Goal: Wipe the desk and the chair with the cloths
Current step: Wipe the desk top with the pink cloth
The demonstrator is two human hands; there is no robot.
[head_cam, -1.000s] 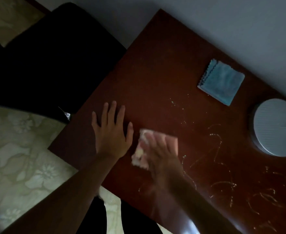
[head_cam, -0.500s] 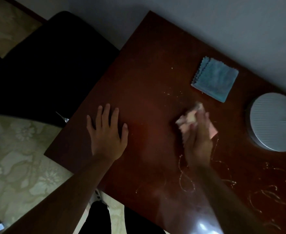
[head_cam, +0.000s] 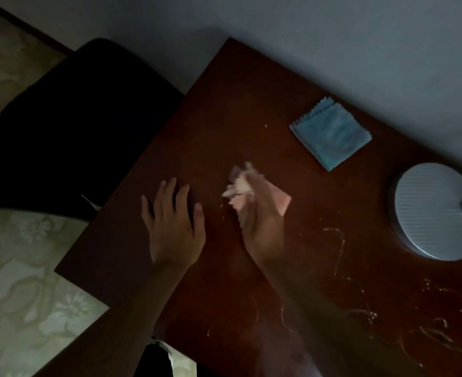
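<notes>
A dark red-brown desk (head_cam: 224, 110) fills the middle and right of the view. My right hand (head_cam: 262, 221) presses a crumpled pink cloth (head_cam: 281, 200) onto the desk's middle; the cloth sticks out past my fingers, blurred by motion. My left hand (head_cam: 172, 221) lies flat on the desk, fingers spread, just left of the cloth and holding nothing. A folded blue cloth (head_cam: 330, 133) lies by itself nearer the wall. Pale streaks of dirt (head_cam: 338, 248) mark the desk to the right of my right arm. A black chair (head_cam: 69, 126) stands to the left of the desk.
A round white lamp base (head_cam: 436, 213) sits at the desk's right edge of view. A grey wall (head_cam: 333, 36) runs behind the desk. Patterned pale floor (head_cam: 20, 281) shows at the lower left, below the desk's near corner.
My right hand swept the pink cloth from beside the left hand toward the blue cloth, then back left to the desk's middle. The left hand has stayed flat in place.
</notes>
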